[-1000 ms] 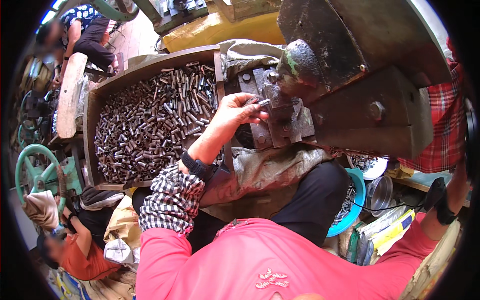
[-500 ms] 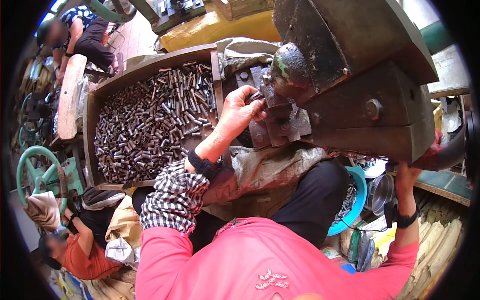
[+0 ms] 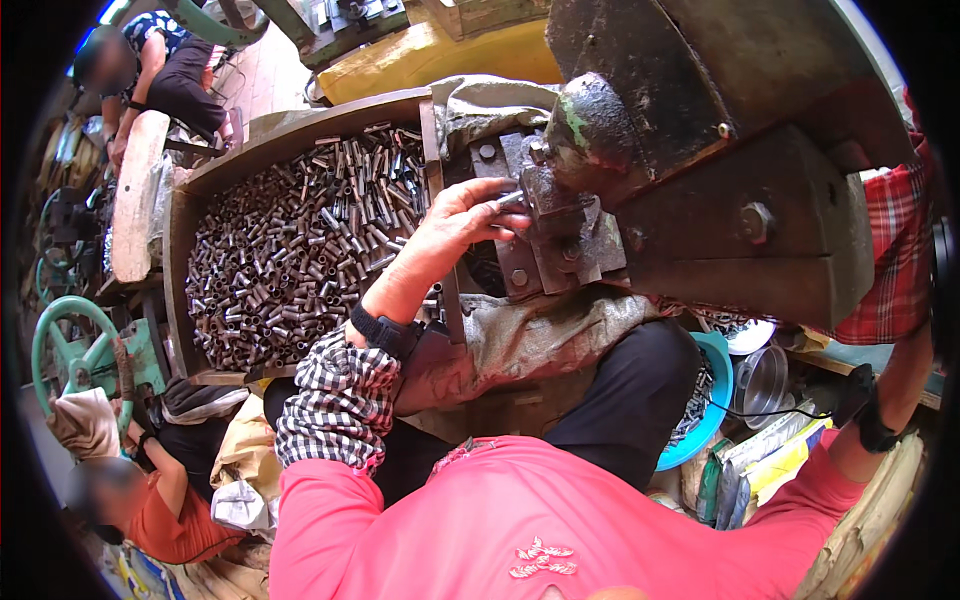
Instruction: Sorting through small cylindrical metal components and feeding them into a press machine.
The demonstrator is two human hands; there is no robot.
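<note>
My left hand pinches a short metal tube between thumb and fingers. The tube sits at the edge of the die block of a dark, greasy press. A rounded, worn knob of metal bulges just above that block. Bolted steel plates lie under my fingers. On the far right, my right forearm reaches up to a red plaid cloth beside the press. My right hand's fingers are hidden there.
A wooden tray heaped with short metal tubes stands left of the press. By my right knee is a blue basin of metal parts, next to a clear bowl. Two people work at the left, near a green handwheel.
My right arm has swung outward to the right, and the plaid cloth has come into view. The heavy press part has shifted slightly. My left hand's fingers have straightened somewhat around the tube.
</note>
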